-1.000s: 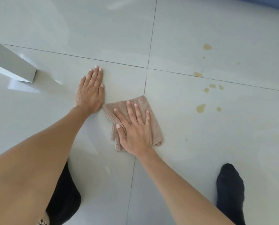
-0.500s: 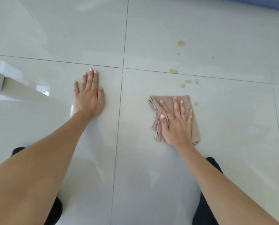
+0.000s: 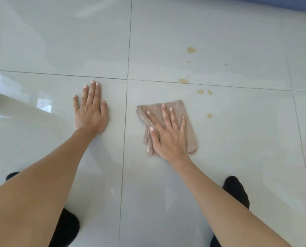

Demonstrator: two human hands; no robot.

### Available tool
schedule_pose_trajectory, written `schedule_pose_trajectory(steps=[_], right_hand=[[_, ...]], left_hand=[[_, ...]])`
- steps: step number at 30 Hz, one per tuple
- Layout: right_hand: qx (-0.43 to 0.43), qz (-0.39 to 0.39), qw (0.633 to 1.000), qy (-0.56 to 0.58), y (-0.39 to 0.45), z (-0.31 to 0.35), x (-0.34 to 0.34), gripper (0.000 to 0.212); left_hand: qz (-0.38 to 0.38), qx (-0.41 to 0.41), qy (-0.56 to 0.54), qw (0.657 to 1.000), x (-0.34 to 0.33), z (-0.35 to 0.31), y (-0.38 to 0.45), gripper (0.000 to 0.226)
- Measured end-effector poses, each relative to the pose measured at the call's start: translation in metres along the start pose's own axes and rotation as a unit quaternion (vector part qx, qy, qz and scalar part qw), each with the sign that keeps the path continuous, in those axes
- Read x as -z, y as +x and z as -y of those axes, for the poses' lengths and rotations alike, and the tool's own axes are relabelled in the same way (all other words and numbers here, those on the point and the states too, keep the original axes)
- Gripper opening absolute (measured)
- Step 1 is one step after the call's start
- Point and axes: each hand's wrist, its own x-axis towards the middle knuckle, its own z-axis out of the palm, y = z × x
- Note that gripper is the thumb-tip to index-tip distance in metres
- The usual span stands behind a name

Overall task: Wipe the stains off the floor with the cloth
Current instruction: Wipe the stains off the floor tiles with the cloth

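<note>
Head view looks down at a glossy pale tiled floor point(image 3: 237, 157) with both bare arms reaching forward. Folded into a rough rectangle, the tan cloth point(image 3: 187, 129) lies flat on the near right tile, just right of the grout line that runs away from the person; its long axis runs roughly near-to-far, tilted a little so the far end leans left. On top of it, the right hand point(image 3: 168, 136) presses palm-down with fingers spread and straight, pointing away and slightly left, not pinching the fabric. Flat on the bare tile to the left of the grout line, the left hand point(image 3: 90, 113) has its fingers extended and close together, apart from the cloth. Several yellowish stains point(image 3: 191, 50) dot the floor beyond and to the right of the cloth, the closest one near its right edge but not touching. Dark socked feet point(image 3: 236, 189) show near the bottom.
</note>
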Motion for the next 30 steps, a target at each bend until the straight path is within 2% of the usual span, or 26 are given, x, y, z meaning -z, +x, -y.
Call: schedule_pose_trajectory(steps=[3,8,12,18,25,30], right_hand=[[0.0,0.001,1.0,-0.007,-0.028,-0.023,-0.003,0.051],[-0.127,0.005,0.992,0.004,-0.04,-0.073,0.008,0.052],[-0.224,0.007,0.974,0.023,-0.009,-0.114,0.022,0.053],[-0.284,-0.016,0.958,0.031,0.07,-0.153,0.039,0.052],[-0.262,-0.017,0.964,0.035,0.123,-0.133,0.043,0.054],[-0.17,-0.004,0.985,0.035,0.15,-0.076,0.038,0.054]], left_hand=[[-0.002,-0.002,0.002,1.0,0.001,0.001,0.0,0.061],[-0.005,-0.001,0.002,1.0,0.002,0.0,0.0,0.061],[-0.005,-0.002,0.006,1.0,0.0,0.0,-0.001,0.062],[-0.015,0.002,0.008,1.0,-0.003,0.001,0.001,0.062],[-0.005,0.005,0.012,1.0,-0.002,0.0,0.0,0.063],[-0.001,0.01,0.016,1.0,-0.003,0.001,-0.001,0.063]])
